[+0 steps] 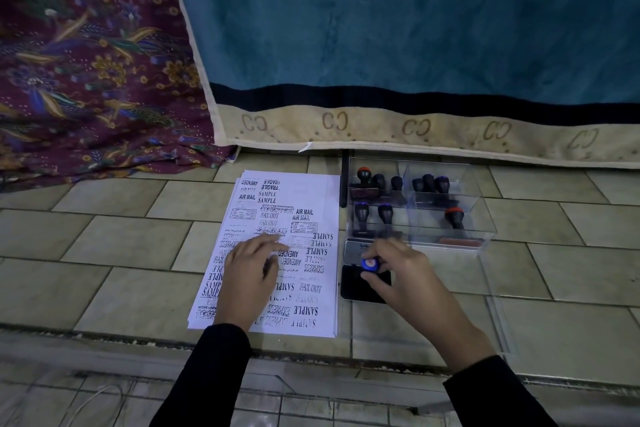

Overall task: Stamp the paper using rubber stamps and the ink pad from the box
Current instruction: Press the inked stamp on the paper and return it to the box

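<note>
Both hands reach forward from black sleeves [498, 388] over a tiled floor [121, 243]. Left hand [247, 274] lies flat, fingers straight and a little spread, palm down on the paper [311, 191], a white sheet that runs out beyond the fingertips and is already thick with black prints such as SAMPLE, AIR MAIL, FAX OUT and EXPRESS. Right hand [398, 274] has its fingers and thumb curled round a blue-topped stamp [370, 264], held upright over the ink pad [353, 288]; whether the stamp face touches the ink cannot be told. That black pad sits just under and to the left of the right hand, between the two hands, its silver lid [355, 250] folded back on the far side. Just beyond the right hand stands the clear box [485, 229], split into compartments that hold the other stamps [363, 177], dark-handled, some tipped orange or blue. Further past both hands hang a blue blanket [381, 28] and, beyond the left hand, a purple patterned cloth [86, 62].
</note>
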Tool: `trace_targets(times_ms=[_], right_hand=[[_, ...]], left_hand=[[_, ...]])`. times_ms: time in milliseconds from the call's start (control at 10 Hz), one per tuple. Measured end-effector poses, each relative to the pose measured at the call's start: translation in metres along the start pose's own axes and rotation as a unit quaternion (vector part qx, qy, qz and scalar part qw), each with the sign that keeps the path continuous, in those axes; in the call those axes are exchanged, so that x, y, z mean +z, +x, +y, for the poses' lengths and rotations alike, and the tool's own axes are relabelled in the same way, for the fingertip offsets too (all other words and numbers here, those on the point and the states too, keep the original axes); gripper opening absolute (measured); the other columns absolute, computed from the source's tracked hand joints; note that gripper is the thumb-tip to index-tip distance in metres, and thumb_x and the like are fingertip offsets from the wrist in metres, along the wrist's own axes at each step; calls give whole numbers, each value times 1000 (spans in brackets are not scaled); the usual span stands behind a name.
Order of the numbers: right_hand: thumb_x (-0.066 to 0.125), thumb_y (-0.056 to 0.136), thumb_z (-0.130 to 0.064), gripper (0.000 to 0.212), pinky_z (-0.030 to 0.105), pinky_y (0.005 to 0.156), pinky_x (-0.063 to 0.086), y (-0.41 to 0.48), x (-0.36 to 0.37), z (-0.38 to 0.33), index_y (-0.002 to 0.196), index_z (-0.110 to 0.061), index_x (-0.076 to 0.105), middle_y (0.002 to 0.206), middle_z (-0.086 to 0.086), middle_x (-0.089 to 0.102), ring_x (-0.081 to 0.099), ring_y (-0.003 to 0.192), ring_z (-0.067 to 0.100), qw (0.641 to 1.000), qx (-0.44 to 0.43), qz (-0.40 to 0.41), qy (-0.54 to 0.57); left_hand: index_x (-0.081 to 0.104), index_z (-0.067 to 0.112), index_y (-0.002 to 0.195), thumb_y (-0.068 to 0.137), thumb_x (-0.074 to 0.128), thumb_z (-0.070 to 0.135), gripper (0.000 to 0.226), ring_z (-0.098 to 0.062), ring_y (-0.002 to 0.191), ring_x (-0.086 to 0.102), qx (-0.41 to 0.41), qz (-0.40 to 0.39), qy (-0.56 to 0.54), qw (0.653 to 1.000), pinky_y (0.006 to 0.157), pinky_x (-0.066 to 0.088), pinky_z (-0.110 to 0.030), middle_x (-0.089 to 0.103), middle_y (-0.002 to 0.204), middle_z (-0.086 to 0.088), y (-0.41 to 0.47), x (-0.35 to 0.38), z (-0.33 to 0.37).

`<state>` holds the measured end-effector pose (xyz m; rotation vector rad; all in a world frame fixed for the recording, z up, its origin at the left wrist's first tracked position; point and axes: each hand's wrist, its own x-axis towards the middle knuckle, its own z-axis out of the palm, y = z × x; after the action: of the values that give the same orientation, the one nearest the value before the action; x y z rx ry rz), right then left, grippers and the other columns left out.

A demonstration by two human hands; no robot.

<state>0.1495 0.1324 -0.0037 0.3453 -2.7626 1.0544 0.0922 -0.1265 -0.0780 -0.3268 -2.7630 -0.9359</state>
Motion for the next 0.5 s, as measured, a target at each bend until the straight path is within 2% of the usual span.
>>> trace_targets(times_ms=[100, 200, 400, 500], right_hand=[[73, 78, -8, 19, 9, 73, 50, 18, -2, -8, 91, -15, 61, 92, -4, 60, 63, 77, 2, 997, 3, 55, 46], [70, 80, -7, 19, 23, 73, 56, 56, 5, -18, 93, -15, 59, 95, 0, 59, 65, 77, 7, 996, -7, 63, 67], [64, 83, -8, 16, 35, 73, 52, 98, 33, -14, 97, -10, 58, 97, 7, 60, 54, 74, 17, 1000, -6, 7, -20], [62, 84, -6, 14, 42, 69, 53, 103, 39, -11, 96, -8, 56, 96, 10, 59, 55, 75, 22, 999, -8, -19, -46]], left_hand=[[65, 35, 106, 89, 45, 24, 29, -7, 114, 48, -2, 1, 0, 1000, 104, 29, -33, 56, 125, 20, 0, 0, 0], [65, 36, 107, 89, 45, 24, 29, -8, 115, 48, -2, -1, 4, 1000, 104, 30, -33, 56, 125, 19, 0, 0, 0], [66, 34, 106, 89, 45, 24, 30, -8, 115, 48, -5, -4, 7, 1000, 103, 28, -31, 57, 125, 18, 1, 0, 0], [66, 35, 106, 90, 41, 27, 31, -8, 116, 47, -7, -6, 3, 1000, 102, 26, -29, 57, 125, 19, 1, 0, -1]])
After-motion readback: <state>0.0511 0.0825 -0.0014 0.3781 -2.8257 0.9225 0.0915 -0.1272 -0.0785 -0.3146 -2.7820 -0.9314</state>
